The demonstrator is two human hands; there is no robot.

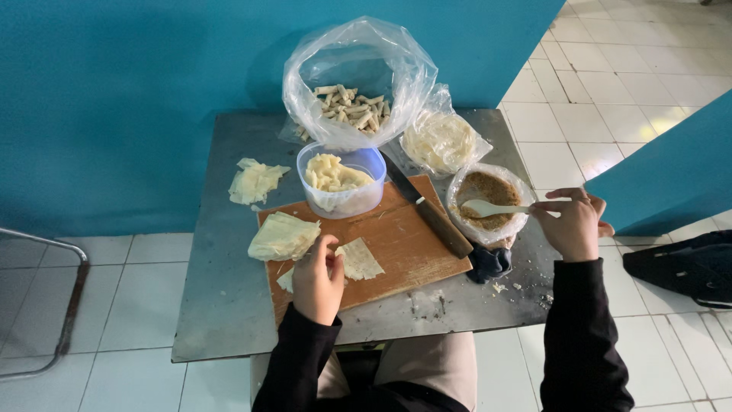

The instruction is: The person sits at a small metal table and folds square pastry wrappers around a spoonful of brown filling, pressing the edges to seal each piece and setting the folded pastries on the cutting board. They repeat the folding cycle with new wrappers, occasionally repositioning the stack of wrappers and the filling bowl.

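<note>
While the right hand [573, 226] pinches a spoon [488, 207], a steel table [229, 305] stands on white tiles [114, 305]

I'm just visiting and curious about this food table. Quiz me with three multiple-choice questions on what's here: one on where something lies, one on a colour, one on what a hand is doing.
1. Where does the knife lie?
A. Along the right edge of the wooden cutting board
B. Inside the big clear bag
C. On the floor tiles

2. What colour is the spoon?
A. Red
B. White
C. Black

3. What is the right hand doing?
A. Resting flat on the table
B. Gripping the knife
C. Holding the spoon in the bowl of brown filling

Answers: 1 A, the dark-handled knife lies slantwise along the board's right side. 2 B, the spoon is plainly white against the brown filling. 3 C, the fingers pinch the spoon's handle while its head sits in the bowl; the left hand meanwhile presses a thin wrapper sheet on the board.
</note>
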